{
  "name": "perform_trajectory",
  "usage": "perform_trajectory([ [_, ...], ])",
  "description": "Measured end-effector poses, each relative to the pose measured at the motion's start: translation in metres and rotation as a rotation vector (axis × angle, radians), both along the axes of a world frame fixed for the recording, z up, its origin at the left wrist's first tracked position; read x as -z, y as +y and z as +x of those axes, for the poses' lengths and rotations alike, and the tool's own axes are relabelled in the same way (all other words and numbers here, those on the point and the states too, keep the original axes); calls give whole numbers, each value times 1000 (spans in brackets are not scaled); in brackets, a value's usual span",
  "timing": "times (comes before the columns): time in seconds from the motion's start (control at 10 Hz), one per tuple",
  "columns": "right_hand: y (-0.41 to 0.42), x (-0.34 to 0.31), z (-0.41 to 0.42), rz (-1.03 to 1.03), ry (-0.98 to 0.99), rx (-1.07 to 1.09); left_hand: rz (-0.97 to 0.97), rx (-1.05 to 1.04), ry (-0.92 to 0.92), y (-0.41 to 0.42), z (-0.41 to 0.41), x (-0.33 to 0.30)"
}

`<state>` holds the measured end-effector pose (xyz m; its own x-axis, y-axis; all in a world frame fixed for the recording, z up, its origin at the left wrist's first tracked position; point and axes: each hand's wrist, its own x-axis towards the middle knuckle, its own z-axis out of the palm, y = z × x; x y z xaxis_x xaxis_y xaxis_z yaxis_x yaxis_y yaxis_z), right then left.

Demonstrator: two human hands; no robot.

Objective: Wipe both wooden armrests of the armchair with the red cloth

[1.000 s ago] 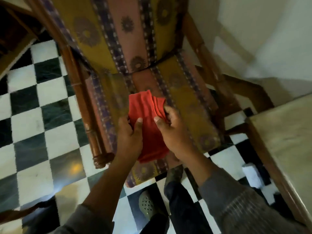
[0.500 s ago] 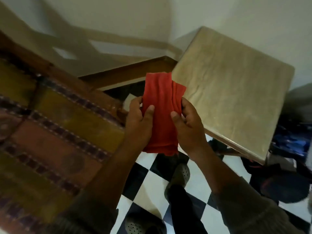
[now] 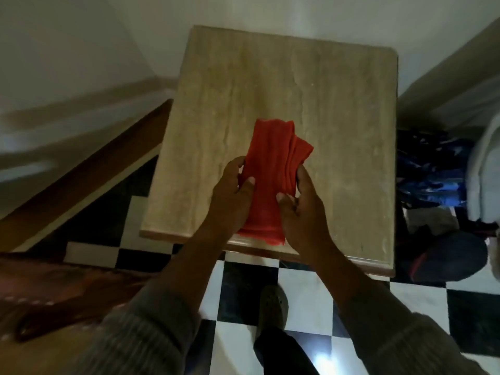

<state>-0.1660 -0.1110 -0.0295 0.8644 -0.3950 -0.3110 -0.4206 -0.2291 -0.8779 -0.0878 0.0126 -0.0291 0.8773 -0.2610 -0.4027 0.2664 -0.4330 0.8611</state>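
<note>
In the head view, a folded red cloth (image 3: pixel 273 182) of soft ribbed fabric is held between both hands above a square, pale beige stone-topped counter (image 3: pixel 270 98). The left hand (image 3: pixel 230 201) is closed on the cloth's left edge, its thumb laid across the upper face and its fingers curled underneath. The right hand (image 3: pixel 303 209) is closed on the right edge in the same manner, with the thumb pressed onto the fabric and the fingers wrapped around the far side. The cloth is seen as a long, narrow fold, its far end pointing away from the person and its near end hanging just over the counter's front edge; whether it touches the top cannot be told. Grey knitted sleeves (image 3: pixel 151 331) are pushed back on both forearms. Under the counter a black-and-white chequered tile floor (image 3: pixel 303 293) is spread, and on it a grey perforated clog (image 3: pixel 272 307) is worn below a dark trouser leg (image 3: pixel 284 353). At the lower left, a blurred brown wooden armrest (image 3: pixel 67 299) of the armchair is partly shown, well apart from the cloth. A slanted brown wooden rail (image 3: pixel 89 169) is seen against the pale wall on the left. To the right of the counter, a blue patterned bundle (image 3: pixel 433 169) is lying on the floor beside a dark rounded object (image 3: pixel 449 255), the nature of which cannot be made out.
</note>
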Motion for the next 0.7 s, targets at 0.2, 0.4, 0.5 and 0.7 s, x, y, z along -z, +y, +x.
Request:
perform_trajectory([
  [0.2, -27, 71, 1, -260, 237, -208, 272, 195, 40, -21, 6, 62],
  [0.4, -33, 75, 7, -356, 278, -250, 287, 178, 33, -15, -1, 73],
  [0.5, -39, 74, 13, -330, 325, -268, 302, 163, 39, -14, -2, 76],
  [0.7, -42, 50, 19, -429, 365, -297, 563, 404, -82, 7, -7, 48],
])
